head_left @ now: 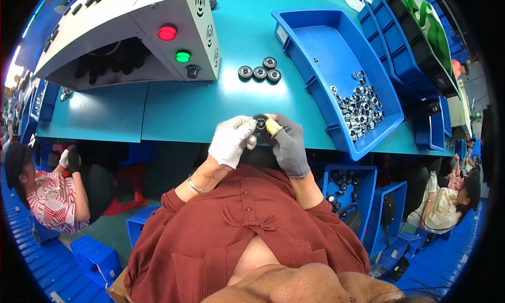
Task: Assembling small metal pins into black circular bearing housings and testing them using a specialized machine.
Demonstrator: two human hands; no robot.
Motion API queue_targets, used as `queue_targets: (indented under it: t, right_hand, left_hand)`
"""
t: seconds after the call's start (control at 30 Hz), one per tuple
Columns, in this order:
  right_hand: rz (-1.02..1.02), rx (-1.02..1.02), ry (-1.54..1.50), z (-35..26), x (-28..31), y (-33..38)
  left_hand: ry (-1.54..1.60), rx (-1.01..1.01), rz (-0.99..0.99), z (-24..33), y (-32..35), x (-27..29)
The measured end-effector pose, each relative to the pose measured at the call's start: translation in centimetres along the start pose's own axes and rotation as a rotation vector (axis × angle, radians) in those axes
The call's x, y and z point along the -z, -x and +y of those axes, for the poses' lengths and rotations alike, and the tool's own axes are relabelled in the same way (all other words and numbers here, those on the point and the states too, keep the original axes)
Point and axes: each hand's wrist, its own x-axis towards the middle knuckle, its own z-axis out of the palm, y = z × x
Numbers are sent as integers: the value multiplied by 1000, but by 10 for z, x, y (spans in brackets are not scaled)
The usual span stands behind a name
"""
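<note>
While pinched between gloves, small black wheel (260, 122).

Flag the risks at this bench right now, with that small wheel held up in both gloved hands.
1. The small black wheel is pinched between the left hand and right hand right at the table edge, over the lap; a slip could drop it to the floor.
2. Four loose wheels sit unboxed on the table; a nudge might roll them.
3. The blue tray of small metal parts overhangs the edge, so an elbow bump could spill it.
</note>
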Motion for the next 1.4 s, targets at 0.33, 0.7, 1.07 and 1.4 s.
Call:
queue_targets:
  t: [0.33,0.7,1.07,1.4]
  right_hand:
    - [-34,384,617,-9,5,-7]
    - [-20,726,1081,-17,0,-14]
    - [-15,813,1113,-14,5,-19]
    - [1,745,1090,-18,7,-15]
  left_hand:
    - [210,142,-170,0,-5,-1]
    - [45,74,-242,-8,-11,2]
    - [403,143,-264,-6,-9,-10]
    - [613,236,-306,-10,-10,-14]
